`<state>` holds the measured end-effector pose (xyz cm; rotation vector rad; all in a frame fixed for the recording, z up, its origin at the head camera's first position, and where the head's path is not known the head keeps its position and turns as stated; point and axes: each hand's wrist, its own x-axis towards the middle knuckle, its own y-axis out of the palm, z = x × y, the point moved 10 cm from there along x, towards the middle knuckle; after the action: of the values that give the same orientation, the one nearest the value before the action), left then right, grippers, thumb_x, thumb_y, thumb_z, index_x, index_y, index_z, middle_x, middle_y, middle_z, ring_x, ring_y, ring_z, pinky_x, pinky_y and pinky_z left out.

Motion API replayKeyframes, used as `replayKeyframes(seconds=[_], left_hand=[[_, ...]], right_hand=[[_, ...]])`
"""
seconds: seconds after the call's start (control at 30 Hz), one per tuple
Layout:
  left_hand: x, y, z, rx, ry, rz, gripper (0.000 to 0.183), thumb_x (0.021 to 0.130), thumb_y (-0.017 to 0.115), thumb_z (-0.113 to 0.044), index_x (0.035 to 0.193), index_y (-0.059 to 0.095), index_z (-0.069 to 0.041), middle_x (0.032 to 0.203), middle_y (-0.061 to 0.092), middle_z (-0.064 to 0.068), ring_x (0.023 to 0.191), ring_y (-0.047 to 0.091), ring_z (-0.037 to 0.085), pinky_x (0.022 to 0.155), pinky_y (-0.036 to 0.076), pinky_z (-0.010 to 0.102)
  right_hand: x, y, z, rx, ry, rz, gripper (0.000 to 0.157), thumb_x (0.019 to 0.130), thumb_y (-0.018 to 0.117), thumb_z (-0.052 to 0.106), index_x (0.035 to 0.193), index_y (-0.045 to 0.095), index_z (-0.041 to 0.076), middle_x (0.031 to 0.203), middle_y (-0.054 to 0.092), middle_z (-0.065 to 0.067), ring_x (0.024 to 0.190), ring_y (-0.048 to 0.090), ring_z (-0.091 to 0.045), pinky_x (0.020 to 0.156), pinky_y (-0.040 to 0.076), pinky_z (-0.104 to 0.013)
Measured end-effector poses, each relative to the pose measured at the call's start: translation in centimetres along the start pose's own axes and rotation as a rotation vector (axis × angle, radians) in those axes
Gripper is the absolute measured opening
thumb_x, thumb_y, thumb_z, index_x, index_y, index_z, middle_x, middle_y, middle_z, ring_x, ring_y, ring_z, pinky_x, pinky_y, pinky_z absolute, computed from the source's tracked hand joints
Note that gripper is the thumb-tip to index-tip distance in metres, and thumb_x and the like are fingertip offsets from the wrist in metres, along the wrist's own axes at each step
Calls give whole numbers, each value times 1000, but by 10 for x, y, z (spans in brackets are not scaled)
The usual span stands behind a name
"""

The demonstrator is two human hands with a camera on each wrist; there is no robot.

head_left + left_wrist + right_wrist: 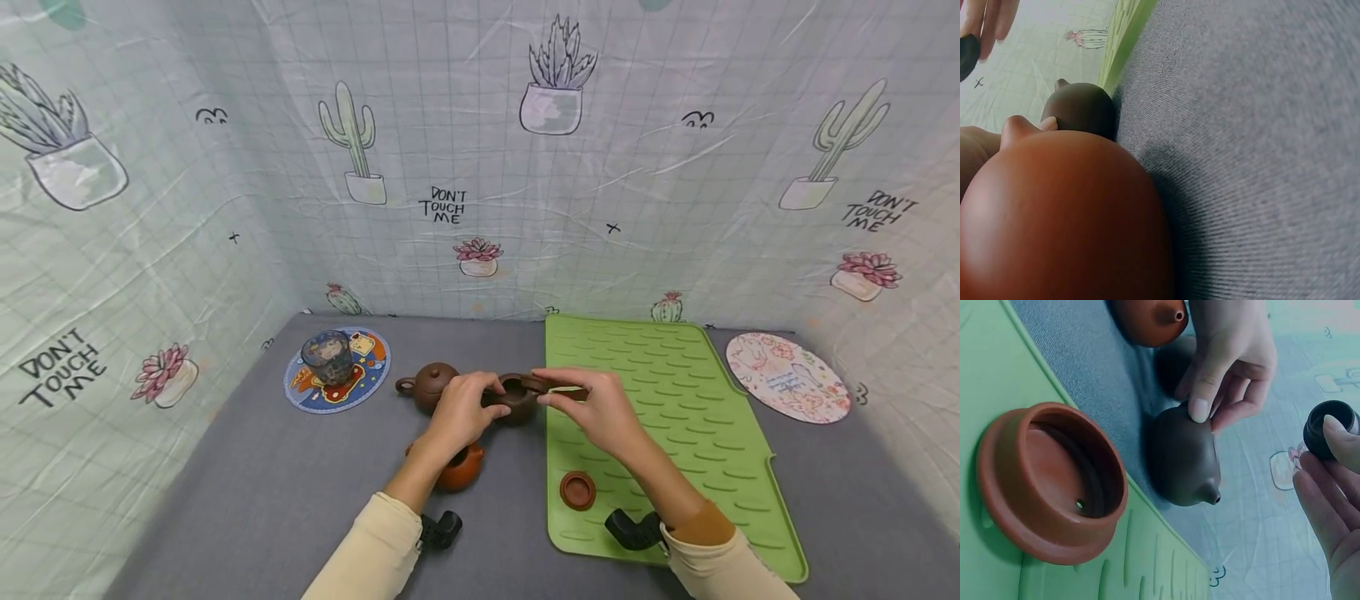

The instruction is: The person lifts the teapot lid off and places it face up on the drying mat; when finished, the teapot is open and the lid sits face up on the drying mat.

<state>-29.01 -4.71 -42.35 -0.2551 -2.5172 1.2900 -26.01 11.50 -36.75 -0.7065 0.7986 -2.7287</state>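
My left hand (459, 412) grips an open dark brown teapot (517, 410) at the side away from its spout, thumb and fingers pinching it there. The pot stands upright on the grey cloth, left of the green mat. Just to its right, my right hand (1341, 531) pinches a small dark lid (1316, 439), raised and tilted with its hollow side showing in the right wrist view. Below my left forearm sits an orange-brown teapot (1072, 219) without a lid, partly hidden in the head view. Another dark teapot (426, 385), lidded, stands behind my left hand.
An orange-brown lid (1041, 481) lies upturned on the green mat (675, 467). At the back left, a patterned glass (328, 358) stands on a round blue mat (303, 400). A pink floral round mat (787, 377) lies at the right. Printed cloth walls enclose the table.
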Motion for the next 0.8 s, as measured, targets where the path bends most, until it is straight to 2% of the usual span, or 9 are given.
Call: replayKeyframes(seconds=[0.2, 0.4, 0.53, 0.67, 0.8], left_hand=[[0, -1, 0, -24, -6, -7, 21, 84, 85, -22, 101, 74, -15, 115, 75, 7, 106, 70, 29, 92, 57, 45], [3, -2, -1, -16, 7, 4, 21, 84, 85, -23, 100, 74, -17, 116, 74, 7, 109, 70, 28, 93, 57, 43], [4, -1, 1, -21, -7, 16, 21, 84, 85, -23, 100, 74, -17, 117, 74, 7, 109, 69, 28, 94, 56, 43], [4, -1, 3, -20, -24, 23, 20, 84, 85, -24, 100, 74, -18, 118, 74, 6, 109, 69, 28, 94, 56, 43], [4, 0, 4, -13, -30, 28, 20, 84, 85, -25, 100, 74, -18, 118, 74, 6, 109, 69, 28, 94, 56, 43]], right_hand=[[-6, -7, -6, 61, 83, -1, 38, 92, 75, 15, 129, 69, 15, 114, 78, -13, 100, 78, -24, 76, 62, -25], [-16, -15, -16, 122, 164, -4, 38, 92, 76, 15, 129, 68, 14, 112, 78, -16, 92, 79, -12, 72, 62, -28], [-22, -17, -18, 103, 172, 2, 42, 92, 76, 15, 133, 67, 13, 114, 77, -17, 85, 79, -11, 62, 57, -28], [-26, -17, -19, 114, 174, 8, 42, 93, 75, 15, 133, 66, 12, 124, 73, -17, 85, 78, -10, 63, 59, -29], [-29, -18, -21, 126, 184, 18, 33, 93, 75, 16, 126, 70, 14, 115, 77, -16, 83, 77, -4, 62, 58, -28]])
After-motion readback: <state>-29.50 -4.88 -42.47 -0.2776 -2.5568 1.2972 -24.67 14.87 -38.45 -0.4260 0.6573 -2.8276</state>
